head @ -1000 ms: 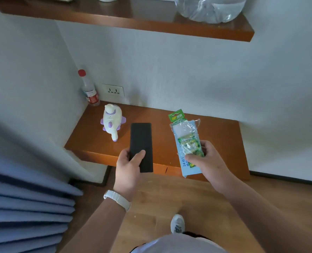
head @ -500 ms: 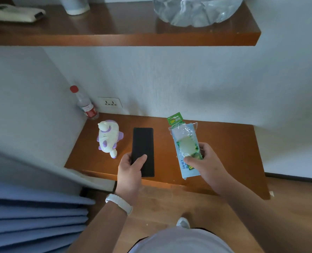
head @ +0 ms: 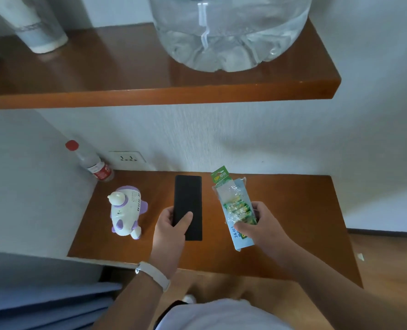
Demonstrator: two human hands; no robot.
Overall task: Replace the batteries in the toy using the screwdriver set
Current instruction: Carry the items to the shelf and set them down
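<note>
A white and purple toy (head: 126, 210) lies on the low wooden shelf (head: 293, 210), left of centre. My left hand (head: 171, 227) grips the near end of a long black case (head: 188, 206), thumb on top, over the shelf's middle. To its right my right hand (head: 262, 227) holds a clear-wrapped pack of green batteries (head: 238, 210) together with a light blue card. Whether the case and the pack touch the shelf I cannot tell.
A small clear bottle with a red cap (head: 90, 163) leans in the back left corner beside a wall socket (head: 126, 158). An upper wooden shelf (head: 150, 96) overhangs, carrying a big water jug (head: 228, 32) and a white cup (head: 38, 22). Blue fabric (head: 43, 306) lies at lower left.
The view has moved closer and tilted up, showing more of the upper shelf. Both hands, with the case and the battery pack, have advanced farther over the low shelf.
</note>
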